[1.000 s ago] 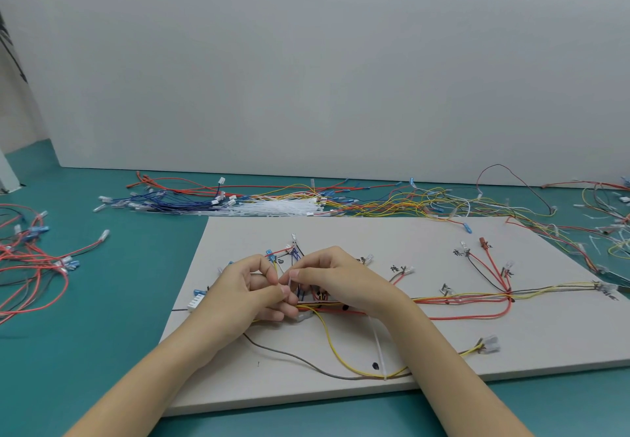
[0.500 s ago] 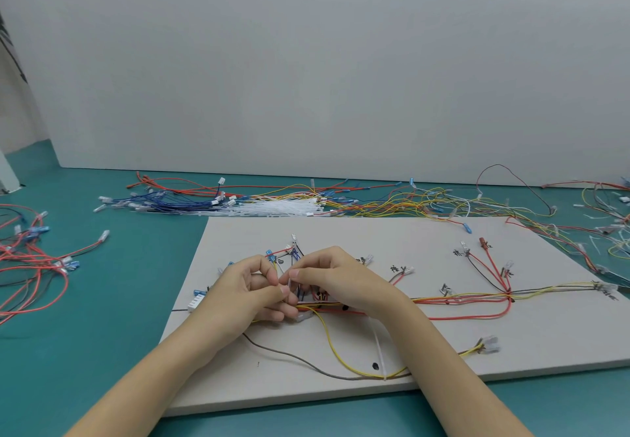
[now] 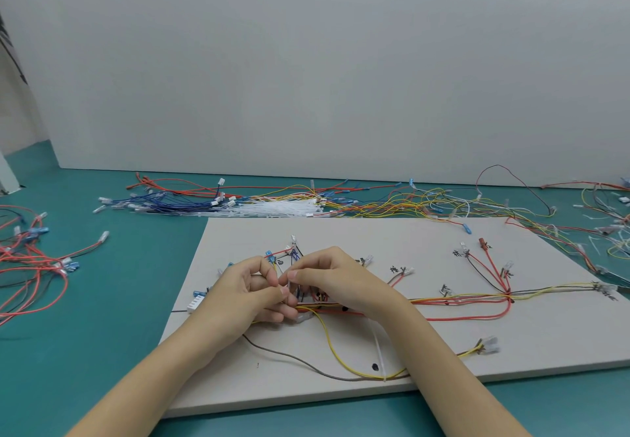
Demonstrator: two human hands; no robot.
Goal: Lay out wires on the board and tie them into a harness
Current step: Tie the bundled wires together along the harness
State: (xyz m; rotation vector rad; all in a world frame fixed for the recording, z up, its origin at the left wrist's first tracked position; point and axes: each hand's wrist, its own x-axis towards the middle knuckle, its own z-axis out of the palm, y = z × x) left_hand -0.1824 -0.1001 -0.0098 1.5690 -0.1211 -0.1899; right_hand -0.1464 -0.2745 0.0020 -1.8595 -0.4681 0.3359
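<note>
one board (image 3: pixel 426 232) on the teal bench (image 3: pixel 102 351), one wire harness (image 3: pixel 460 300) laid across it. two hands meet over its left end: left hand (image 3: pixel 245 297) and right hand (image 3: pixel 335 283), fingers curled, both pinching a thin white cable tie (image 3: pixel 289 285) at the bundle. another tie (image 3: pixel 379 351) lies loose by a yellow wire (image 3: pixel 327 341). spare wires (image 3: pixel 306 198) heaped behind, red ones (image 3: pixel 30 266) far left.
</note>
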